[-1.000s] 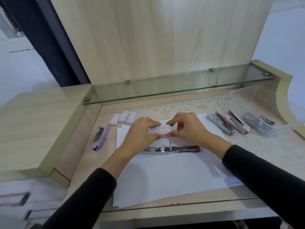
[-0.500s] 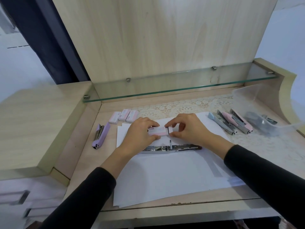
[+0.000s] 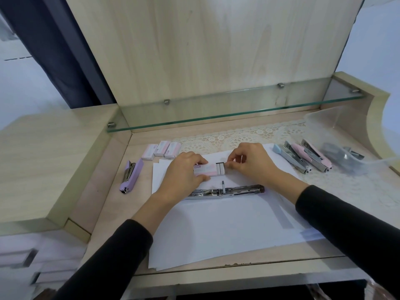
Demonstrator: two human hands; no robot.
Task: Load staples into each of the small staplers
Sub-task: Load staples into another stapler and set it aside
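Head cam, wide-angle, looking fwd and down, close over desk (image 3: 112, 169)

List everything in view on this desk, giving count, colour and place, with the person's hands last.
open pink-and-white cardboard staple box: one, held over the paper, grey inner tray slid out rightwards
closed pink-and-white staple boxes: three, back left, side by side
lilac plastic stapler: one, left of the paper
opened silver metal stapler: one, flat on the paper
white paper sheets: small stack, desk centre
light blue and pink staplers: about three, right, on the mat
white lace mat: one, back right of desk
clear plastic tub: one, far right, dark grey item inside
glass shelf: one, clear, above the desk's back
left hand: one, grips the box
right hand: one, fingers pinch the tray
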